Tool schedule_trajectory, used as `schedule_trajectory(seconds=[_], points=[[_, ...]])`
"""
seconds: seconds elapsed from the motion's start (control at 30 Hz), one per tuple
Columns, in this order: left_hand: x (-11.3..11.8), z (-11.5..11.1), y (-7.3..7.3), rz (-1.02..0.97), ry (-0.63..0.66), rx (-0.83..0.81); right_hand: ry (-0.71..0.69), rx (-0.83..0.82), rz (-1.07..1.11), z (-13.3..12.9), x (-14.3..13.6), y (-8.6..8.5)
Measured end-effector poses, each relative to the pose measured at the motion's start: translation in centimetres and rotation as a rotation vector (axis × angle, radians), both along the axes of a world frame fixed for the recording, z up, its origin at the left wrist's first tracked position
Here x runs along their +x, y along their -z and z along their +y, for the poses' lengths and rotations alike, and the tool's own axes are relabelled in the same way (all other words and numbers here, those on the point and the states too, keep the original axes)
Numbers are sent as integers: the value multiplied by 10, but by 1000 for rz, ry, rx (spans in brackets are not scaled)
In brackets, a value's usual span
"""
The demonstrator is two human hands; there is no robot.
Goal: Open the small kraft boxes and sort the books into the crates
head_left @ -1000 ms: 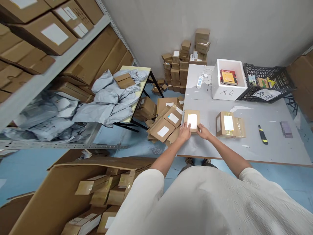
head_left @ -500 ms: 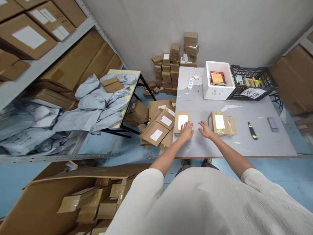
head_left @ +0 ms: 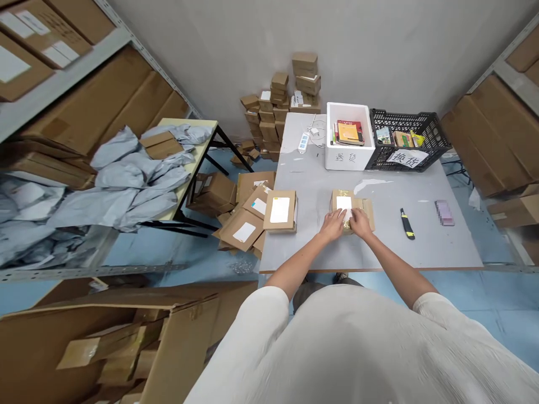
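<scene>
The taped carton [head_left: 342,197], set near the middle of the bench [head_left: 311,247], is touched from above by the left hand [head_left: 333,224] and the right hand [head_left: 360,223], both part-open with fingers bent; whether it is gripped cannot be told. To its left, a labelled box [head_left: 279,211] is seen; to its right, a cutter [head_left: 407,224] is laid.

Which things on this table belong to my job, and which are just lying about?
Job, seemingly:
- taped brown cardboard box under left hand and right hand
- brown cardboard box, table's left edge

Lying about, probably:
- black-and-yellow cutter
- white power strip
- white foam box
- black plastic crate
- purple rectangular item
</scene>
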State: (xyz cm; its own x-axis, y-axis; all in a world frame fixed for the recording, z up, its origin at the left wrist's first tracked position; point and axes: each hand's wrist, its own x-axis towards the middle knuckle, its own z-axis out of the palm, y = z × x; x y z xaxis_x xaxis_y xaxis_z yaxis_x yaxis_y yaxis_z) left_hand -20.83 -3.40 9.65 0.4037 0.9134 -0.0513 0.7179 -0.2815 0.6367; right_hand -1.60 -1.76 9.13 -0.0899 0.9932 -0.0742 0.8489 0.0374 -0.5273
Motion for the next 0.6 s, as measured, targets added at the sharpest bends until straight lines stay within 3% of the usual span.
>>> schedule_trajectory(seconds=[0.1,0.27,0.4,0.6], points=[[-4,-4,0,48,-53,-51,-55,21,71,3,-2,-3],[-30,-5,-1,31,-185,-102,-108,32,257,7,-31,-8],[-57,-4,-2,87,-270,-157,-138,2,446,11,-55,1],[-92,-11,-7,181,-213,24,-34,-68,161,8,-65,29]])
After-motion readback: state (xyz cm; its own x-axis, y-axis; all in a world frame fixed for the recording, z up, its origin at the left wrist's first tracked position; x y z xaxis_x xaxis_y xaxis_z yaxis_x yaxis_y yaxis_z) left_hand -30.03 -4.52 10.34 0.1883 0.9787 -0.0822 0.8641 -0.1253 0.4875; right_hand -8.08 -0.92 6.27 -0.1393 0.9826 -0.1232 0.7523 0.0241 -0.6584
